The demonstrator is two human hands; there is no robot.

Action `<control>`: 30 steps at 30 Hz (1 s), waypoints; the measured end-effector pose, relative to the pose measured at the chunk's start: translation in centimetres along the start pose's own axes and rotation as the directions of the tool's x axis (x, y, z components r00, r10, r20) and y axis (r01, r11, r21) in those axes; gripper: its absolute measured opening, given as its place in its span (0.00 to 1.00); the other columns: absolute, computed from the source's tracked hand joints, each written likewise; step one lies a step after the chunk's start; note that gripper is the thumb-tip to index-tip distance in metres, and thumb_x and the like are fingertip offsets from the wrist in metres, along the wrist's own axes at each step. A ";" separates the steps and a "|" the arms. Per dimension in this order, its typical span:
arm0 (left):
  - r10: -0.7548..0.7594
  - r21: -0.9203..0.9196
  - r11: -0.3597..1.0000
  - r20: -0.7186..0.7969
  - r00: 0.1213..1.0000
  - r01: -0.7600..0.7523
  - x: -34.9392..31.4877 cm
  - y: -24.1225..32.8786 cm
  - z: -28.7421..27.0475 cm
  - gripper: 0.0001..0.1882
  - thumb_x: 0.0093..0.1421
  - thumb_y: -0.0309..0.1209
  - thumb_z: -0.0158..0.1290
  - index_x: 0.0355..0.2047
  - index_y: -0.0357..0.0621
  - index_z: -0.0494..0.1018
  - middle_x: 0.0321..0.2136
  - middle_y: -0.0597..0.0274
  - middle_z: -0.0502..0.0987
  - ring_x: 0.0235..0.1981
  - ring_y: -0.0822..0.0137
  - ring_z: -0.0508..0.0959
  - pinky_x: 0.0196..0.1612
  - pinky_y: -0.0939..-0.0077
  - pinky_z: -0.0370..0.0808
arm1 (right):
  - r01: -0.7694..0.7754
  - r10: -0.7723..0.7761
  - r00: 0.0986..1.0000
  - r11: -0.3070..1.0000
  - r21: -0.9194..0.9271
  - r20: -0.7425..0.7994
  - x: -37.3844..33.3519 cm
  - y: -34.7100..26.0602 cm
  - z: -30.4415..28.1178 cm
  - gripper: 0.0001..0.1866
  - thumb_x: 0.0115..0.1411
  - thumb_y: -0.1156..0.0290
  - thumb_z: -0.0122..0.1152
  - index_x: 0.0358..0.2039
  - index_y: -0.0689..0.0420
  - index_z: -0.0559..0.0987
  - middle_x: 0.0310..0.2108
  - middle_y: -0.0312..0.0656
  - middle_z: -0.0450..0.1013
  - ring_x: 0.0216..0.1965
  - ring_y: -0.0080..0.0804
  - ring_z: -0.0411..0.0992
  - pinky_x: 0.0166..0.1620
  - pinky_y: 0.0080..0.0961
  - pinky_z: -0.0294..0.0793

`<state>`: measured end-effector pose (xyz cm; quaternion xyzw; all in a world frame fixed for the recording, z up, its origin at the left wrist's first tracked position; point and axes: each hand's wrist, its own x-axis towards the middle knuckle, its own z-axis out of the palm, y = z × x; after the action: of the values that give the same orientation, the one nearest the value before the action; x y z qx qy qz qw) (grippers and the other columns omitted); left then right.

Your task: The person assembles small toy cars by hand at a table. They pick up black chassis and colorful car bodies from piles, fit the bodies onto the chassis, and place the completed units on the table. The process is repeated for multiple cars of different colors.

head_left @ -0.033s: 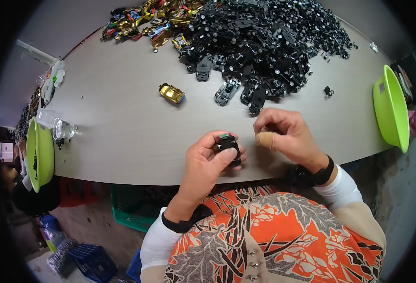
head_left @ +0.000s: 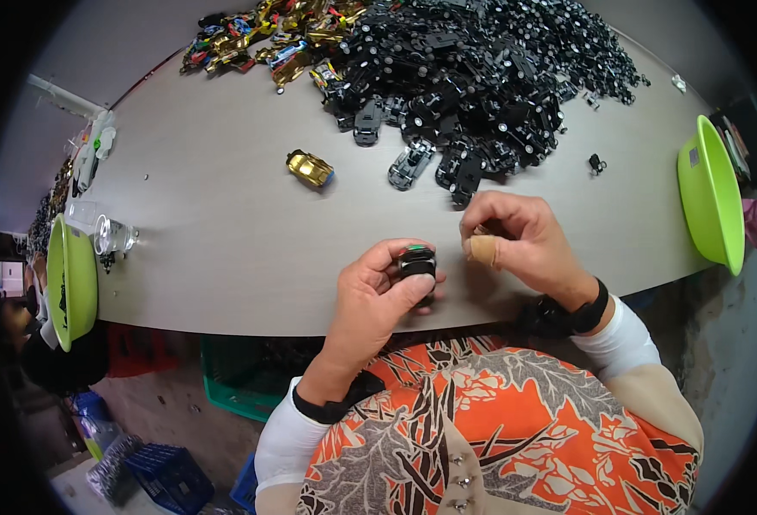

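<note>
My left hand (head_left: 373,290) grips a small toy car (head_left: 417,264) between thumb and fingers, just above the near edge of the table. Its dark underside faces up, with a bit of green at the far end; the fingers hide much of it. To the right, apart from the car, my right hand (head_left: 520,239) is closed in a pinch, a tan wrap around one fingertip. What it holds, if anything, is hidden. Beyond my hands lie a gold toy car (head_left: 310,168), a grey car base (head_left: 411,164) and a black one (head_left: 466,178).
A big heap of black car bases (head_left: 473,77) covers the far middle of the table (head_left: 215,223), with gold and coloured car bodies (head_left: 241,39) at its left. Green basins stand left (head_left: 82,283) and right (head_left: 711,196). A clear cup (head_left: 114,234) is beside the left basin.
The toy car has tilted slightly in my left hand. My right hand stays almost in place, still pinched.
</note>
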<state>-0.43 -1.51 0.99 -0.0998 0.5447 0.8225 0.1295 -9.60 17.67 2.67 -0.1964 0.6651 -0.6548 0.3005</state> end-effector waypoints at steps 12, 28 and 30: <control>0.122 0.403 0.905 0.061 0.991 -0.137 -1.0 -0.7 0.1 0.08 0.56 0.25 0.53 0.36 0.35 0.71 0.23 0.68 0.73 0.24 0.82 0.69 0.28 0.85 0.67 | 0.339 -0.283 0.936 0.881 -0.330 0.208 0.4 1.1 2.1 0.08 0.49 0.82 0.58 0.30 0.61 0.70 0.25 0.46 0.69 0.27 0.40 0.70 0.30 0.28 0.68; 0.143 0.815 0.562 -0.266 0.953 0.143 -10.6 2.7 -6.4 0.10 0.45 0.22 0.55 0.30 0.34 0.75 0.22 0.52 0.77 0.22 0.63 0.77 0.27 0.77 0.71 | 0.533 -0.461 0.825 0.443 -0.721 0.326 6.3 0.0 1.8 0.13 0.44 0.84 0.51 0.34 0.60 0.69 0.30 0.46 0.67 0.29 0.47 0.71 0.28 0.37 0.71; 0.202 0.930 0.290 -0.292 0.935 0.227 -12.5 1.6 -9.2 0.11 0.44 0.22 0.56 0.31 0.33 0.75 0.23 0.51 0.77 0.22 0.63 0.78 0.29 0.77 0.72 | 0.504 -0.441 0.829 0.322 -0.802 0.344 7.6 0.1 1.0 0.14 0.45 0.85 0.51 0.35 0.60 0.69 0.31 0.45 0.68 0.29 0.45 0.71 0.29 0.36 0.71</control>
<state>11.13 -11.92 2.69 -0.1535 0.9389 0.3002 0.0691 -14.59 11.92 1.47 -0.5248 0.8042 -0.2778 -0.0247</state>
